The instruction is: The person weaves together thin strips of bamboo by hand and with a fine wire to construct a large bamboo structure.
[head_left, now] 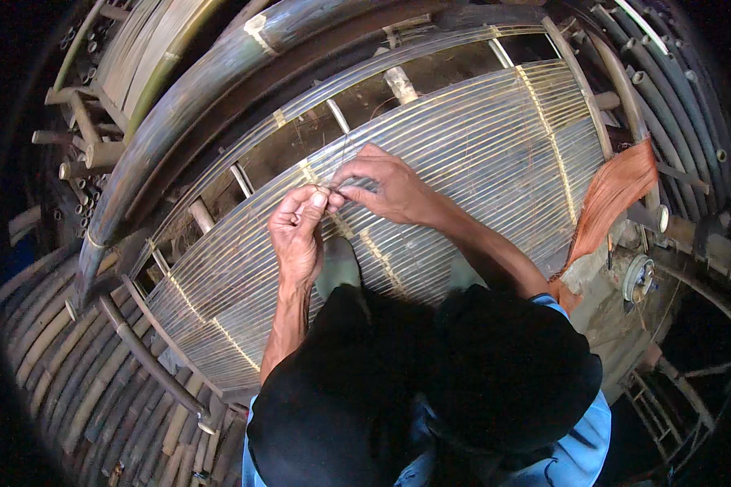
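Under me lies a panel of thin, pale bamboo slats (463, 154), side by side and bound by crosswise rows of ties. My left hand (299, 231) is closed over the panel's far part, thumb and fingertips pinched together. Close against it, the fingertips of my right hand (391, 188) are pinched too, above one row of ties. A thin strand (345, 150) shows between and just beyond my fingers; its ends are hard to make out. My fingers hide the exact spot where it meets the slats.
A thick bamboo pole (219, 77) curves across the far side. An orange-brown fibre bundle (617, 191) hangs over the panel's right edge. A round metal object (639, 277) sits beyond it. Many bamboo poles (81, 357) are stacked at left, and dark poles (666, 97) at far right.
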The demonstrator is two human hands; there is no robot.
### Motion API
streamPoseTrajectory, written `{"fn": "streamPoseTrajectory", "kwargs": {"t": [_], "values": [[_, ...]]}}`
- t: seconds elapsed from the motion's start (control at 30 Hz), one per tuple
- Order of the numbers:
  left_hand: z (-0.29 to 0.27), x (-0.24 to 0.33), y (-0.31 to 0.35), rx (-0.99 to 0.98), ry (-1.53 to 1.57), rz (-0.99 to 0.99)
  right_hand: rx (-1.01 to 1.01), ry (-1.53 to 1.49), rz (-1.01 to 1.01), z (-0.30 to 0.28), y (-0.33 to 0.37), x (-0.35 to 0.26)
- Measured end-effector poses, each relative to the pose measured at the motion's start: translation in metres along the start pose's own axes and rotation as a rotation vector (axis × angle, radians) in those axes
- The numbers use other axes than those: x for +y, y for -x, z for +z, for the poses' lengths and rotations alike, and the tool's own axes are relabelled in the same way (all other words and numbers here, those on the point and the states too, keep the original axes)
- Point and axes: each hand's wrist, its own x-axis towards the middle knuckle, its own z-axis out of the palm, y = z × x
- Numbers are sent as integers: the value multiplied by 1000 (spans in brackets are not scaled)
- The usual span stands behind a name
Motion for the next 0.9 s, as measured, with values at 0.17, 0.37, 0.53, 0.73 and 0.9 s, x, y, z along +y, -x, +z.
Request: {"fn": "streamPoseTrajectory", "kwargs": {"t": [0.17, 0.37, 0.53, 0.73, 0.9], "values": [[9, 3, -5, -10, 63, 22, 35, 14, -69, -4, 1, 6], [15, 15, -13, -129, 107, 16, 124, -295, 273, -4, 5, -7], [29, 28, -27, -137, 20, 124, 154, -300, 232, -13, 13, -10], [21, -5, -29, -228, -377, -100, 391, -804, 367, -22, 5, -20], [20, -32, -15, -297, -554, -77, 489, -760, 500, -23, 11, 0]]}}
